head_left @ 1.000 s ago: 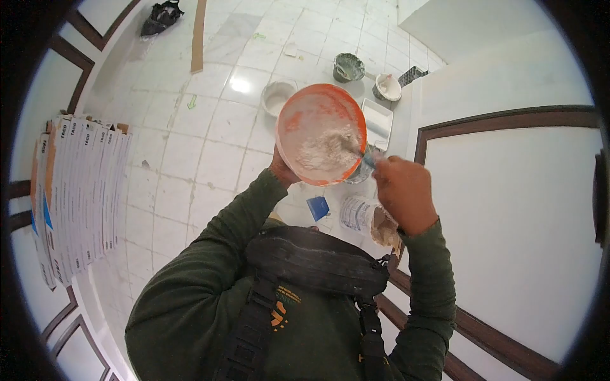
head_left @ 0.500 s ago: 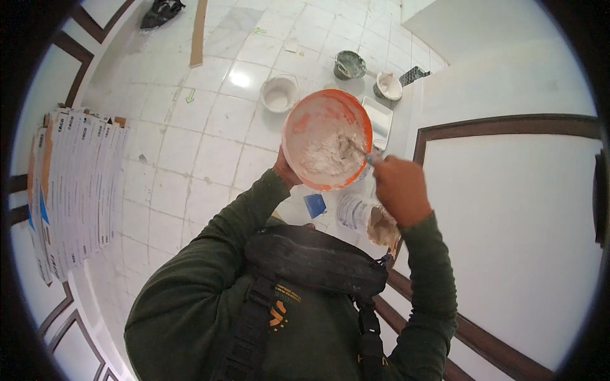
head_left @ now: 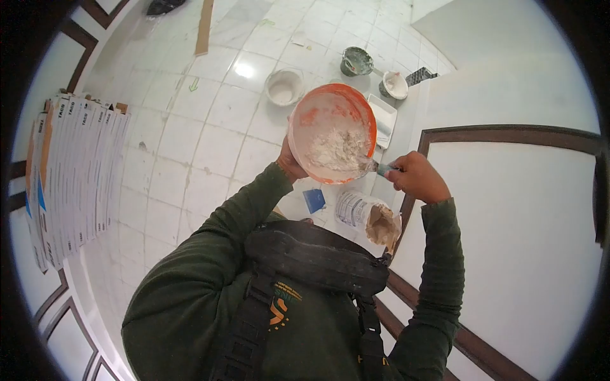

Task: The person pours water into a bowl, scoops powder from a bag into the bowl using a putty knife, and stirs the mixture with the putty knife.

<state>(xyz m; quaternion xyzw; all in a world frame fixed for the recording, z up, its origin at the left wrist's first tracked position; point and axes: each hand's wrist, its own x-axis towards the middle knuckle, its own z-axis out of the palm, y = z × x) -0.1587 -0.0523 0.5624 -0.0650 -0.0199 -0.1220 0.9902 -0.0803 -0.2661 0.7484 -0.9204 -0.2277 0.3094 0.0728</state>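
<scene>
An orange bucket (head_left: 373, 120), its inside coated in whitish residue, is tilted toward me in front of my chest. Clumpy off-white powder (head_left: 337, 147) lies in it. My left hand (head_left: 290, 164) is closed on the bucket's left side, with some fingers hidden behind it. In my right hand (head_left: 420, 179) is a putty knife (head_left: 387, 169) with a teal handle. Its smeared blade reaches over the bucket's lower right rim and touches the edge of the powder.
Below the bucket are an open paper bag of beige powder (head_left: 356, 211) and a blue flat piece (head_left: 314, 200). Beyond stand a white tub (head_left: 284, 87), a dark bucket (head_left: 356, 62), a smaller bucket (head_left: 395, 85) and a white tray (head_left: 385, 119). Long boxes (head_left: 76, 171) lean at left.
My right hand has drawn the putty knife right and down, from inside the powder to the bucket's lower right rim. My left hand still holds the bucket.
</scene>
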